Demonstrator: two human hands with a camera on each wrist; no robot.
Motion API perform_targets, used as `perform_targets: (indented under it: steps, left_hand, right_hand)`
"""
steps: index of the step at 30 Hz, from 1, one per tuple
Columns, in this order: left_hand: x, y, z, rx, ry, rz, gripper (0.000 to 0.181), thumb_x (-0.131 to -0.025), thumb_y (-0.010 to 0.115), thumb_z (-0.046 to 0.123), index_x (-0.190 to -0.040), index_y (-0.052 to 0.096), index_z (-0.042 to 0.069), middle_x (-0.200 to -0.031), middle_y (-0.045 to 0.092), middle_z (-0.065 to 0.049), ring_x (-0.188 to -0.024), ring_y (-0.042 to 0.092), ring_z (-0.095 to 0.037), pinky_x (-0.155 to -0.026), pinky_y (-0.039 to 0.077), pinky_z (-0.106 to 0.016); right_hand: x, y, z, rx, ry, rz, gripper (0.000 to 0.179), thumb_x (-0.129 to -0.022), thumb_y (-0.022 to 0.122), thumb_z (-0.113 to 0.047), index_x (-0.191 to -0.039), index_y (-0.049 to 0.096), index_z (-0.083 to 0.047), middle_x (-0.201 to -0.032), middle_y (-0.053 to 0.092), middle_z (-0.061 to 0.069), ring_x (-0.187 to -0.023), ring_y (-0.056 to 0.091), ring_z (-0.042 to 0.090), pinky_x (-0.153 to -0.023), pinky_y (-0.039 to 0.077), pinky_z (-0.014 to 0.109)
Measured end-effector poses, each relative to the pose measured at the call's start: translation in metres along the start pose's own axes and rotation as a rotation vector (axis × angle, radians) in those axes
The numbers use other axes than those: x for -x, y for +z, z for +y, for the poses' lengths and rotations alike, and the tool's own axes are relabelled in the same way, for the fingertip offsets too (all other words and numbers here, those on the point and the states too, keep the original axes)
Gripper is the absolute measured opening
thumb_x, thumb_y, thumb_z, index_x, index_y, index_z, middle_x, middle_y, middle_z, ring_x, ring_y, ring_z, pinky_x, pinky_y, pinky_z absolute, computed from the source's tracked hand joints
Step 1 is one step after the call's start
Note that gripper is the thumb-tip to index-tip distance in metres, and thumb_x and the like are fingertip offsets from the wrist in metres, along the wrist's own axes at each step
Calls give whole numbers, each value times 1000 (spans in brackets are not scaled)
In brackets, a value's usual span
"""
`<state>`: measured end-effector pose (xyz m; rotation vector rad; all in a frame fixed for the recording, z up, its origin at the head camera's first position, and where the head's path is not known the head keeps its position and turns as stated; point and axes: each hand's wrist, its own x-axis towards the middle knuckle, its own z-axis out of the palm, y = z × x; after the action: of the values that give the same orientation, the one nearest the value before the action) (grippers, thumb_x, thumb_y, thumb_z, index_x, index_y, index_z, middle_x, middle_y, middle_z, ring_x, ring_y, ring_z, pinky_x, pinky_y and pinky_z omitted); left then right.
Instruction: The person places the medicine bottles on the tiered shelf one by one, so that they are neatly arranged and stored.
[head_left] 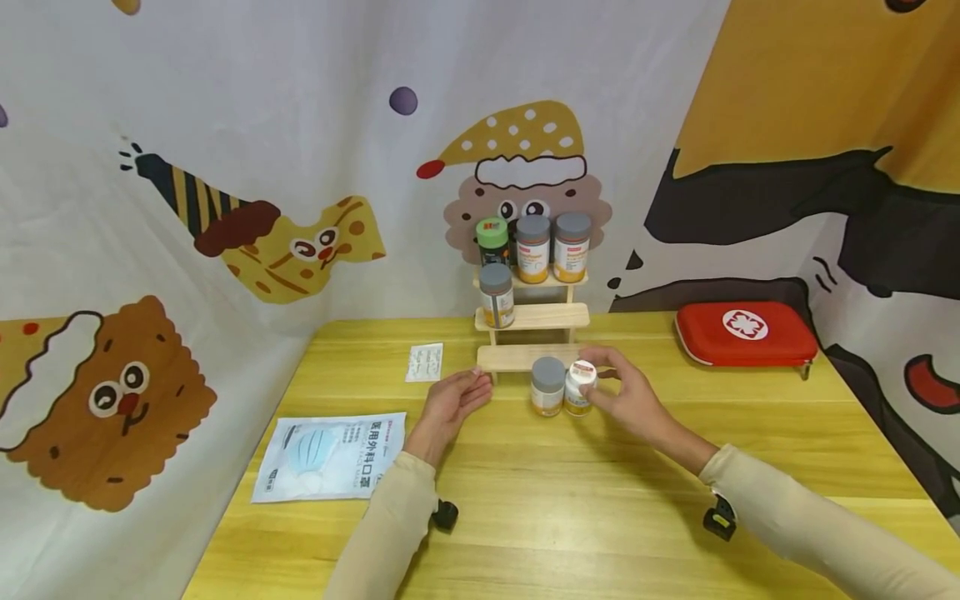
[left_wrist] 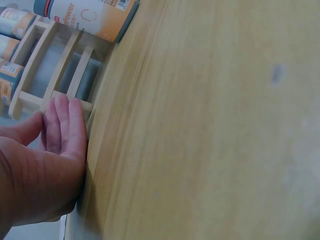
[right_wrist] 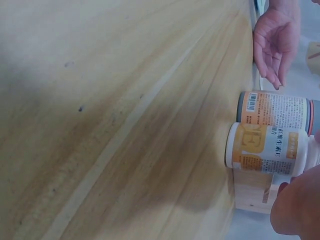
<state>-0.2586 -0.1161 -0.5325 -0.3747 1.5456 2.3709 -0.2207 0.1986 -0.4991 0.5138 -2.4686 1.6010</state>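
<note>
A small white pill bottle (head_left: 579, 390) with a yellow-and-white label stands upright on the table, and my right hand (head_left: 626, 396) holds it near its cap. Close on its left is a grey-lidded supplement bottle (head_left: 547, 387); both stand before the lowest step of a wooden tiered rack (head_left: 510, 358). My left hand (head_left: 456, 404) is at the left end of that step, fingers fairly straight. In the left wrist view its fingertips (left_wrist: 62, 102) meet or nearly meet the rack's side. Another grey-lidded bottle (head_left: 497, 296) occupies the middle step.
On the top step are a green-lidded bottle (head_left: 492, 240) and two grey-lidded bottles, one at the right end (head_left: 572, 247). A red first-aid case (head_left: 746, 333) lies back right. Left are a face-mask packet (head_left: 326, 458) and a small white printed sheet (head_left: 424, 362). A patterned curtain (head_left: 337, 125) hangs behind.
</note>
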Motion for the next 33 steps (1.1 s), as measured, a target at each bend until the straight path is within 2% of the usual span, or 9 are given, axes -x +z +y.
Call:
perform_targets:
  steps: [6,15,20,25,29,33]
  left_hand:
    - [1,0,-1,1,-4,0,36,-107,63,13,-138,61,-6,-107,79,-10,-102,78,-21,-105,64,-40]
    - [0,1,-1,2,-9,2,36,-108,63,14,-138,61,-6,-107,79,-9,-102,78,-20,-102,65,-38]
    - [-1,0,0,4,-6,-5,37,-108,63,15,-139,61,-6,-108,79,-10,-105,78,-22,-101,66,-38]
    - [-2,-1,0,3,-1,1,35,-108,63,14,-137,62,-6,-103,79,-7,-103,79,-21,-97,67,-35]
    - [-1,-2,0,8,-2,1,34,-107,63,13,-136,63,-5,-101,79,-6,-100,79,-19,-95,68,-33]
    - [-2,-2,-1,7,-3,1,34,-108,63,13,-137,62,-5,-102,79,-6,-100,79,-19,-96,67,-34]
  right_hand:
    - [1,0,2,8,-8,14,45,-92,76,2,-134,62,-3,-134,67,15,-121,60,25,-102,57,45]
    - [0,-2,1,30,-4,29,42,-94,75,-1,-134,63,-5,-137,67,14,-119,57,7,-97,57,43]
    - [-3,-8,-8,47,-9,27,41,-96,74,-3,-135,64,-5,-136,67,11,-118,56,3,-96,55,42]
    - [-13,-14,-19,19,17,10,40,-97,74,-6,-136,63,-2,-135,68,13,-118,58,6,-93,55,30]
    - [-20,-20,-30,17,53,10,39,-97,74,-7,-135,65,-4,-135,69,14,-117,58,6,-93,55,26]
    - [-28,-25,-40,32,41,13,41,-96,74,-6,-136,65,-6,-133,70,15,-116,58,5,-91,54,21]
